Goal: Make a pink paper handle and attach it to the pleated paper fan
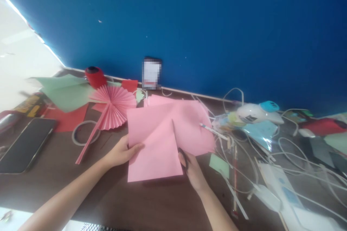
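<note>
A large sheet of pink paper (154, 151) is held up over the dark desk, with a cut running into it from its near edge. My left hand (123, 151) grips its left edge, thumb on top and fingers underneath. In my right hand (193, 171) is a pair of dark-handled scissors (183, 157), closed around by my fingers at the cut. Their blades reach up along the slit, partly hidden by the paper. Left of the sheet lies a pleated pink paper fan (115, 108) with a long pink handle.
A phone (28, 146), a roll of tape (86, 133), red paper (72, 117), green paper (66, 92) and a red cylinder (95, 77) lie to the left. Tangled white cables (253, 173), a pencil (235, 180) and a white bottle (252, 113) crowd the right. A blue wall (203, 36) rises behind.
</note>
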`<state>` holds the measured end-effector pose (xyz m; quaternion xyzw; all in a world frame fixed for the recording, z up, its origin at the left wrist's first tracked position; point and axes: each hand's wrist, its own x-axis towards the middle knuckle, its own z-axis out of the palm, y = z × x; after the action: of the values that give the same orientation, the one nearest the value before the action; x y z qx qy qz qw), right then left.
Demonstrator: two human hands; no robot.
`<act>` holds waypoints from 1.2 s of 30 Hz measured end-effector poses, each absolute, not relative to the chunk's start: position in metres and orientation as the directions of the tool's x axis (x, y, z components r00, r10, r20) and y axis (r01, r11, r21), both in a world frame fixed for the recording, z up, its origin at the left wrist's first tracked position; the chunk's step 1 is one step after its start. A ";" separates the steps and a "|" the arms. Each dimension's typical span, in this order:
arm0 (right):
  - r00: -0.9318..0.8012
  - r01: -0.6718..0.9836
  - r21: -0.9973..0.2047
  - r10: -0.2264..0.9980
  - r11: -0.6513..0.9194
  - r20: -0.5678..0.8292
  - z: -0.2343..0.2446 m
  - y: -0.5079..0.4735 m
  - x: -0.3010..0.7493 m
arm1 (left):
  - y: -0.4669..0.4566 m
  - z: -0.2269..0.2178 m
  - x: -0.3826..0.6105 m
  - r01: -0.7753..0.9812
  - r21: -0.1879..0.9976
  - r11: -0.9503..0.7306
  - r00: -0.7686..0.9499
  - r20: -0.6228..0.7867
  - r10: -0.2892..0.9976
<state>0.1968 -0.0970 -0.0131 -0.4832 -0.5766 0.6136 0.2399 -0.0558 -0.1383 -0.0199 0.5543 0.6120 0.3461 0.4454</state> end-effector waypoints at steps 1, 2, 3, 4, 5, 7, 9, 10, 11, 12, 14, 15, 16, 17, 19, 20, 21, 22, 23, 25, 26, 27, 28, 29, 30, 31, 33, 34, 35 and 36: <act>-0.419 0.266 -0.938 0.850 -0.221 -0.319 -0.013 -0.097 0.197 | -0.138 -0.019 -0.056 0.369 0.918 0.145 0.011 -0.161 0.987; -0.419 0.267 -0.937 0.849 -0.225 -0.323 -0.013 -0.097 0.197 | -0.138 -0.019 -0.056 0.368 0.918 0.145 0.011 -0.161 0.987; -0.417 0.264 -0.936 0.848 -0.232 -0.328 -0.014 -0.097 0.197 | -0.138 -0.019 -0.056 0.368 0.919 0.145 0.012 -0.160 0.987; -0.416 0.258 -0.936 0.847 -0.240 -0.332 -0.014 -0.098 0.197 | -0.138 -0.019 -0.056 0.368 0.919 0.145 0.013 -0.161 0.987; -0.415 0.250 -0.935 0.845 -0.250 -0.337 -0.014 -0.098 0.197 | -0.138 -0.020 -0.056 0.368 0.919 0.144 0.013 -0.160 0.987; -0.416 0.233 -0.936 0.843 -0.265 -0.342 -0.014 -0.098 0.196 | -0.138 -0.020 -0.056 0.366 0.920 0.138 0.017 -0.154 0.988; -0.418 0.224 -0.935 0.840 -0.274 -0.346 -0.013 -0.098 0.196 | -0.138 -0.021 -0.056 0.363 0.923 0.132 0.018 -0.148 0.989; -0.419 0.222 -0.934 0.838 -0.278 -0.349 -0.013 -0.098 0.197 | -0.138 -0.021 -0.056 0.361 0.923 0.130 0.018 -0.147 0.989; -0.420 0.221 -0.933 0.836 -0.283 -0.353 -0.013 -0.098 0.197 | -0.138 -0.021 -0.056 0.360 0.924 0.128 0.019 -0.145 0.989; -0.420 0.220 -0.932 0.835 -0.287 -0.356 -0.013 -0.098 0.197 | -0.138 -0.022 -0.056 0.361 0.924 0.126 0.019 -0.142 0.990; -0.421 0.216 -0.930 0.832 -0.296 -0.362 -0.014 -0.097 0.197 | -0.138 -0.022 -0.057 0.367 0.922 0.123 0.018 -0.140 0.990; -0.423 0.214 -0.929 0.829 -0.302 -0.366 -0.014 -0.097 0.197 | -0.138 -0.022 -0.057 0.370 0.921 0.124 0.016 -0.140 0.990; -0.427 0.211 -0.928 0.824 -0.308 -0.371 -0.014 -0.097 0.197 | -0.138 -0.022 -0.057 0.372 0.920 0.126 0.012 -0.141 0.990; -0.431 0.207 -0.926 0.820 -0.315 -0.376 -0.014 -0.098 0.197 | -0.138 -0.021 -0.057 0.373 0.919 0.129 0.009 -0.142 0.990; -0.439 0.197 -0.923 0.812 -0.332 -0.386 -0.014 -0.098 0.197 | -0.138 -0.022 -0.057 0.371 0.919 0.131 0.004 -0.143 0.990; -0.434 0.190 -0.921 0.812 -0.340 -0.389 -0.014 -0.098 0.196 | -0.138 -0.022 -0.057 0.369 0.920 0.131 0.003 -0.142 0.990; -0.427 0.185 -0.920 0.815 -0.347 -0.393 -0.013 -0.098 0.196 | -0.138 -0.022 -0.057 0.367 0.921 0.132 0.002 -0.143 0.990; -0.420 0.181 -0.918 0.816 -0.353 -0.397 -0.013 -0.098 0.196 | -0.138 -0.022 -0.058 0.365 0.921 0.134 0.002 -0.145 0.989; -0.416 0.178 -0.915 0.815 -0.361 -0.403 -0.012 -0.098 0.196 | -0.138 -0.021 -0.058 0.361 0.923 0.138 0.003 -0.149 0.989; -0.415 0.171 -0.911 0.811 -0.376 -0.413 -0.013 -0.098 0.197 | -0.137 -0.021 -0.058 0.352 0.925 0.145 0.003 -0.156 0.988; -0.417 0.167 -0.909 0.808 -0.381 -0.416 -0.013 -0.098 0.197 | -0.137 -0.021 -0.058 0.349 0.926 0.147 0.004 -0.158 0.987; -0.422 0.165 -0.908 0.804 -0.386 -0.419 -0.014 -0.098 0.197 | -0.137 -0.020 -0.058 0.348 0.926 0.148 0.006 -0.160 0.987; -0.421 0.164 -0.907 0.804 -0.387 -0.419 -0.015 -0.098 0.198 | -0.137 -0.020 -0.058 0.348 0.926 0.148 0.010 -0.162 0.987; -0.417 0.164 -0.908 0.807 -0.386 -0.418 -0.015 -0.098 0.198 | -0.137 -0.019 -0.058 0.347 0.926 0.150 0.012 -0.164 0.986; -0.414 0.164 -0.909 0.810 -0.382 -0.415 -0.016 -0.098 0.198 | -0.137 -0.019 -0.058 0.346 0.926 0.152 0.016 -0.168 0.986; -0.411 0.164 -0.911 0.813 -0.379 -0.412 -0.016 -0.098 0.198 | -0.137 -0.019 -0.058 0.343 0.927 0.154 0.018 -0.170 0.985; -0.406 0.162 -0.914 0.819 -0.372 -0.406 -0.016 -0.098 0.198 | -0.137 -0.019 -0.058 0.338 0.929 0.152 0.016 -0.167 0.986; -0.410 0.164 -0.914 0.817 -0.370 -0.405 -0.016 -0.098 0.198 | -0.137 -0.020 -0.058 0.339 0.929 0.148 0.015 -0.163 0.987; -0.418 0.169 -0.914 0.813 -0.370 -0.406 -0.016 -0.098 0.198 | -0.138 -0.020 -0.059 0.340 0.929 0.144 0.016 -0.158 0.987; -0.428 0.176 -0.913 0.806 -0.369 -0.408 -0.016 -0.097 0.199 | -0.138 -0.021 -0.059 0.342 0.929 0.139 0.018 -0.155 0.988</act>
<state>0.1988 -0.0973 -0.0165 -0.4810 -0.5106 0.6731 0.2342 -0.0586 -0.1376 -0.0208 0.5507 0.6035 0.3564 0.4533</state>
